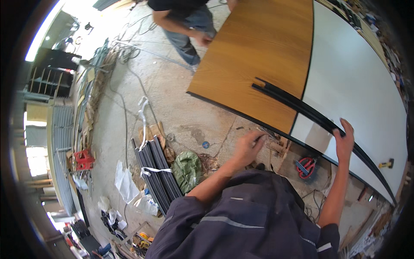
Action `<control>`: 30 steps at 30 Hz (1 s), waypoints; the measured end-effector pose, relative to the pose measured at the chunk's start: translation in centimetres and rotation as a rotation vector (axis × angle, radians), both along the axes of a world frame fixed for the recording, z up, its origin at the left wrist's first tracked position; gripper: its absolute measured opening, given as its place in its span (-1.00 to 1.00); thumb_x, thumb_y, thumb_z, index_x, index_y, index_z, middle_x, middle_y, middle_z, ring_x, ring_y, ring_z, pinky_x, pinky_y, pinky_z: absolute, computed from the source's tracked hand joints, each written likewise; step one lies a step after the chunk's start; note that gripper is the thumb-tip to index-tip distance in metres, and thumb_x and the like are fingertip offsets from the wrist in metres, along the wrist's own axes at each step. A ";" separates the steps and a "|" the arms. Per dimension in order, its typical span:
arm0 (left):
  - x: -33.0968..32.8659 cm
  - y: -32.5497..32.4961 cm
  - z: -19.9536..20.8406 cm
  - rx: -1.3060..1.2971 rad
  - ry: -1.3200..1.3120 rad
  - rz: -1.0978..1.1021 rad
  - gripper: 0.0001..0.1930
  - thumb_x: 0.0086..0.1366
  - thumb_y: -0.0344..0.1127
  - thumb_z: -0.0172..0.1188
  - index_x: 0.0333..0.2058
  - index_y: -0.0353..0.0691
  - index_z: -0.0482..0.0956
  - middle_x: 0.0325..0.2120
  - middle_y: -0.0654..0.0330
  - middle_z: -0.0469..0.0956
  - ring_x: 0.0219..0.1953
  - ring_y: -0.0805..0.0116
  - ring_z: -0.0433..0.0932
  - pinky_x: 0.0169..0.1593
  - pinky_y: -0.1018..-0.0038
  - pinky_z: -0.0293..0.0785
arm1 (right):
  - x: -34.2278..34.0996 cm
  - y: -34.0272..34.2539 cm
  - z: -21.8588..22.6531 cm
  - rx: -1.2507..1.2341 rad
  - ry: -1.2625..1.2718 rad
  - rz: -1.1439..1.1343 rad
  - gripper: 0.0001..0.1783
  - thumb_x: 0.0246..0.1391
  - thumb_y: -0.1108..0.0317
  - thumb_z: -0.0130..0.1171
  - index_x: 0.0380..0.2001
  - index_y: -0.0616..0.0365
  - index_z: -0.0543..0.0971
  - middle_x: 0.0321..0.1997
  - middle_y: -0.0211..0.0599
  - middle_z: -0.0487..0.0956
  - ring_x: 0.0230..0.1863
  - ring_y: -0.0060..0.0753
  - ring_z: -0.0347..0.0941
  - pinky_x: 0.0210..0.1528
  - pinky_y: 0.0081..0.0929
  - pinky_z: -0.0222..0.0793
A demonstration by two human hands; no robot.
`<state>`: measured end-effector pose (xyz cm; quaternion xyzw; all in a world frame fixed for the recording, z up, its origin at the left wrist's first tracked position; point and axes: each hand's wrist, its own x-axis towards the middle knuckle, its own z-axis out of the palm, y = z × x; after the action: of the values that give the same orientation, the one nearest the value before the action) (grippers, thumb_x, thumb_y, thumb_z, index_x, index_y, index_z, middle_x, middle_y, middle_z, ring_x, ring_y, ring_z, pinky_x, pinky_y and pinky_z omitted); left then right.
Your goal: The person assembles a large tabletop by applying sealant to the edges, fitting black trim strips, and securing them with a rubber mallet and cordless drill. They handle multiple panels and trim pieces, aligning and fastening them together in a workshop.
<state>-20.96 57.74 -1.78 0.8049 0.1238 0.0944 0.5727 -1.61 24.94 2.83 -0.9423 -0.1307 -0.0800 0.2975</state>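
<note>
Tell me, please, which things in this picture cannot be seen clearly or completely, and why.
In the head view:
- Left hand: the fingertips are too small to show whether they pinch something.
- Brown panel: its far end is cut off by the upper edge.
- Co-worker: the head is cut off there too.
- Bundle of black bars: the lower ends are hidden behind the left sleeve.
</note>
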 end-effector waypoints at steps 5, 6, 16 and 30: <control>-0.7 1.3 -1.3 -0.042 0.072 0.020 -0.80 0.34 -0.38 0.17 -0.13 -0.32 0.64 -0.27 -0.10 0.64 -0.24 -0.03 0.64 -0.16 0.28 0.54 | 3.8 0.7 -1.1 -0.170 0.082 0.150 -0.67 -0.05 0.43 0.25 -0.14 0.25 0.63 -0.16 -0.12 0.59 0.02 -0.05 0.41 0.10 -0.28 0.36; -0.9 1.5 -1.6 -0.040 0.081 0.031 -0.80 0.35 -0.37 0.17 -0.13 -0.32 0.64 -0.27 -0.10 0.64 -0.25 -0.02 0.65 -0.16 0.29 0.54 | 4.2 0.5 -1.2 -0.195 0.076 0.182 -0.70 -0.06 0.46 0.24 -0.17 0.24 0.64 -0.21 -0.13 0.58 -0.02 -0.04 0.41 0.08 -0.25 0.36; -2.4 -0.5 -1.9 0.045 0.217 0.032 -0.76 0.41 -0.35 0.13 -0.10 -0.41 0.62 -0.30 -0.06 0.71 -0.16 0.23 0.71 -0.10 0.42 0.56 | 10.3 -7.1 -1.7 -0.271 -0.043 0.103 -0.81 0.01 0.51 0.20 -0.26 0.24 0.66 -0.25 -0.07 0.59 -0.08 0.03 0.45 0.04 -0.19 0.37; 5.4 -5.2 4.7 0.509 -0.039 0.017 -0.89 0.17 -0.41 0.33 -0.35 -0.28 0.61 -0.34 0.08 0.59 -0.21 0.04 0.52 -0.10 0.22 0.40 | 21.8 -23.3 -4.6 -0.404 -0.025 -0.143 -0.68 0.15 0.42 0.11 -0.03 0.21 0.64 0.01 -0.05 0.63 0.08 -0.04 0.54 0.18 -0.26 0.40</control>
<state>-15.55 52.49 2.87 0.9202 0.0916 0.1426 0.3529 20.22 1.62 -1.78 -0.9886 -0.0806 -0.0850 0.0945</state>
